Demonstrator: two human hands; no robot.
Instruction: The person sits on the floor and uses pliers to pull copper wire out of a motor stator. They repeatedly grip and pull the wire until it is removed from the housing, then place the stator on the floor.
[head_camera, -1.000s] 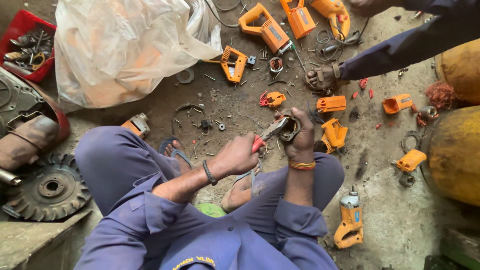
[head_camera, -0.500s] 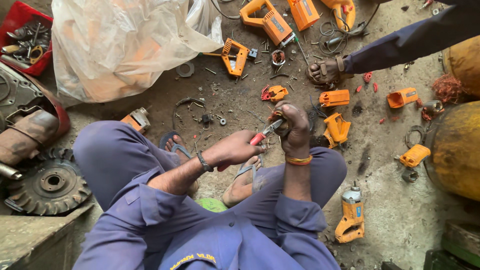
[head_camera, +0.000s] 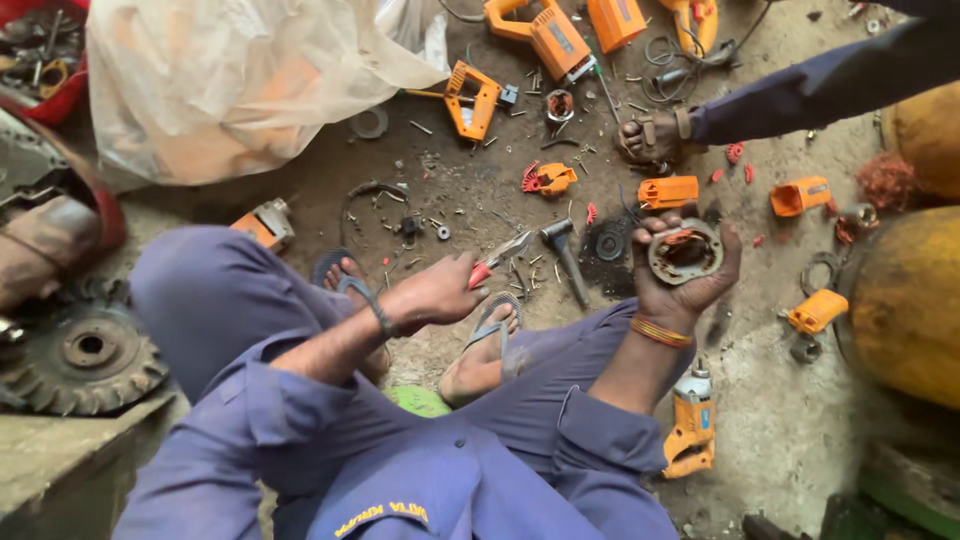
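My left hand (head_camera: 435, 295) grips red-handled pliers (head_camera: 497, 258), jaws pointing right over the dirt floor. Palm up, my right hand (head_camera: 688, 275) cradles a round, rusty metal ring part (head_camera: 685, 252); an orange bangle is on that wrist. The pliers and the ring are apart. I squat in blue overalls with sandalled feet (head_camera: 490, 345) below my hands. A small hammer (head_camera: 562, 250) lies on the ground between the two hands.
Another person's gloved hand (head_camera: 650, 135) and blue sleeve reach in from the top right. Orange power-tool housings (head_camera: 540, 30), screws and small parts litter the floor. An orange drill body (head_camera: 690, 430) lies by my right knee. A plastic sack (head_camera: 240, 80), toothed gear (head_camera: 85, 350) and yellow drums (head_camera: 910, 300) surround me.
My hands have separated: the pliers came off the ring and drew left, while my right hand carried the ring to the right and turned it palm up.
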